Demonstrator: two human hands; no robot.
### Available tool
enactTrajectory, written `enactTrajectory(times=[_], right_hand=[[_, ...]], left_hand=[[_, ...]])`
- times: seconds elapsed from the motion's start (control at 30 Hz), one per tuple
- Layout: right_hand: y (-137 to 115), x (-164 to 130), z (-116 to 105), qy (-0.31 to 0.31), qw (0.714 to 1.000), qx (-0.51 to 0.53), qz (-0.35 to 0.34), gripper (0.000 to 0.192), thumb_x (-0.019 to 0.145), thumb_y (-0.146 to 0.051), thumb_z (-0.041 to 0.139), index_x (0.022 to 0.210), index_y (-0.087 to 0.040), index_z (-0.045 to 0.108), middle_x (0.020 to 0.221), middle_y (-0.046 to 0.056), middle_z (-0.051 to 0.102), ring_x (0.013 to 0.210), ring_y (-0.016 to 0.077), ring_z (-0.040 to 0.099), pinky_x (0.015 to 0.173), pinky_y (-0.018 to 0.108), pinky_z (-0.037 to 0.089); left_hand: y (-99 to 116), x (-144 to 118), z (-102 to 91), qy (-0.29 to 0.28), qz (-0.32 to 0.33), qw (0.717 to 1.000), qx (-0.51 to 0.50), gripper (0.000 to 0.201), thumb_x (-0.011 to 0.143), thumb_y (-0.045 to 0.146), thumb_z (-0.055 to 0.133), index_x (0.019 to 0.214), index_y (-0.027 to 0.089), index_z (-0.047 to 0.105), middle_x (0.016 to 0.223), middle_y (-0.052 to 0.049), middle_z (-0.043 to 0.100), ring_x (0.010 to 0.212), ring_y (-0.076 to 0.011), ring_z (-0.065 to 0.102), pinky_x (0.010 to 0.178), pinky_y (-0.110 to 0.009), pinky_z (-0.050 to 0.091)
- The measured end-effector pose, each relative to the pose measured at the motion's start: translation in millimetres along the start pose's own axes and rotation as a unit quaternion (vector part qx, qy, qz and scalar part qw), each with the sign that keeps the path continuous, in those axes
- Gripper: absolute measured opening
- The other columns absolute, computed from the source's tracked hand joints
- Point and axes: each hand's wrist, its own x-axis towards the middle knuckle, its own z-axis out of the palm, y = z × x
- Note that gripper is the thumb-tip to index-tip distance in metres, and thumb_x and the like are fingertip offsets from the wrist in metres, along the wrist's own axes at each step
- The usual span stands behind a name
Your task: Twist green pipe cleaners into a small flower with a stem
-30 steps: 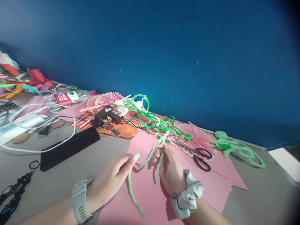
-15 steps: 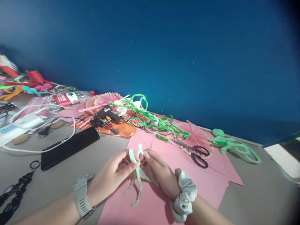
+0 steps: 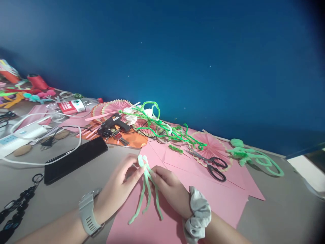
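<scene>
Pale green pipe cleaners (image 3: 148, 195) hang between my two hands, folded at the top with several loose ends trailing down. My left hand (image 3: 126, 179) pinches them near the folded loops, thumb in front. My right hand (image 3: 169, 188) is closed on them from the other side, its fingertips just below the loops. Below lies pink paper (image 3: 203, 200) in overlapping sheets. Black-handled scissors (image 3: 212, 165) rest on that paper to the right, and a short twisted green piece (image 3: 175, 149) lies beyond my hands.
Behind the paper are bright green pipe cleaners (image 3: 175, 134) and a pink paper fan (image 3: 208, 147). A glue gun (image 3: 114, 123) sits on orange paper (image 3: 137, 140). To the left are a black phone (image 3: 76, 161), a power strip (image 3: 22, 135) and a plastic bottle (image 3: 73, 106). A blue wall (image 3: 177, 61) rises behind.
The two pipe cleaner loops have come together, side by side. My right hand has shifted slightly left and down, and the loose ends now hang spread below.
</scene>
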Motion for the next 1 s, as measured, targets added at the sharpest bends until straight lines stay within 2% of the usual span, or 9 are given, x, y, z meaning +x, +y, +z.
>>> enactTrajectory(times=[0.1,0.2,0.47,0.63,0.8,1.0], right_hand=[[0.9,0.0,0.3,0.014,0.998,-0.053,-0.015,0.029,0.094,-0.031,0.04,0.069,-0.02,0.05,0.06,-0.004,0.05,0.056,0.0107,0.047,0.056,0.023,0.037],[1.9,0.2,1.3,0.045,0.992,-0.111,-0.028,0.027,0.093,-0.031,0.041,0.07,-0.02,0.05,0.061,-0.005,0.046,0.059,0.0115,0.044,0.057,0.024,0.034],[6.1,-2.5,3.8,0.053,0.989,-0.134,-0.047,0.025,0.096,-0.027,0.035,0.075,-0.021,0.048,0.066,-0.004,0.05,0.062,0.0114,0.047,0.061,0.024,0.034],[8.1,-3.4,3.2,0.098,0.98,-0.168,-0.036,0.024,0.096,-0.028,0.034,0.077,-0.02,0.047,0.066,-0.004,0.05,0.062,0.0122,0.047,0.061,0.024,0.034],[8.9,-3.2,2.4,0.124,0.975,-0.182,-0.034,0.025,0.096,-0.029,0.033,0.077,-0.02,0.045,0.063,-0.004,0.047,0.058,0.012,0.044,0.057,0.024,0.032],[6.9,-2.1,2.6,0.085,0.974,-0.208,-0.012,0.028,0.096,-0.028,0.032,0.071,-0.021,0.042,0.06,-0.004,0.048,0.056,0.0119,0.045,0.055,0.024,0.032]], left_hand=[[1.1,-0.3,-0.3,-0.008,-0.015,0.999,-0.027,0.016,0.09,0.029,0.044,0.102,0.023,0.054,0.105,-0.003,0.057,0.096,-0.0173,0.054,0.085,-0.026,0.042],[2.9,-1.0,-0.8,-0.03,-0.048,0.998,-0.037,0.015,0.091,0.032,0.042,0.098,0.023,0.053,0.094,-0.001,0.059,0.089,-0.0163,0.056,0.079,-0.024,0.044],[4.5,-4.3,-2.3,-0.05,-0.091,0.993,-0.051,0.02,0.094,0.038,0.033,0.088,0.024,0.046,0.077,0.003,0.05,0.074,-0.0131,0.053,0.07,-0.023,0.044],[0.4,-6.1,-2.9,-0.042,-0.114,0.991,-0.058,0.025,0.093,0.04,0.033,0.091,0.023,0.051,0.08,0.0,0.053,0.082,-0.0161,0.053,0.075,-0.025,0.044],[0.0,-2.9,-2.5,-0.064,-0.144,0.978,-0.135,0.027,0.092,0.041,0.037,0.098,0.022,0.055,0.088,-0.001,0.059,0.085,-0.0166,0.056,0.08,-0.027,0.045],[0.5,0.6,-0.6,-0.096,-0.169,0.949,-0.249,0.022,0.091,0.039,0.042,0.097,0.02,0.053,0.086,-0.002,0.057,0.082,-0.0172,0.058,0.074,-0.031,0.049]])
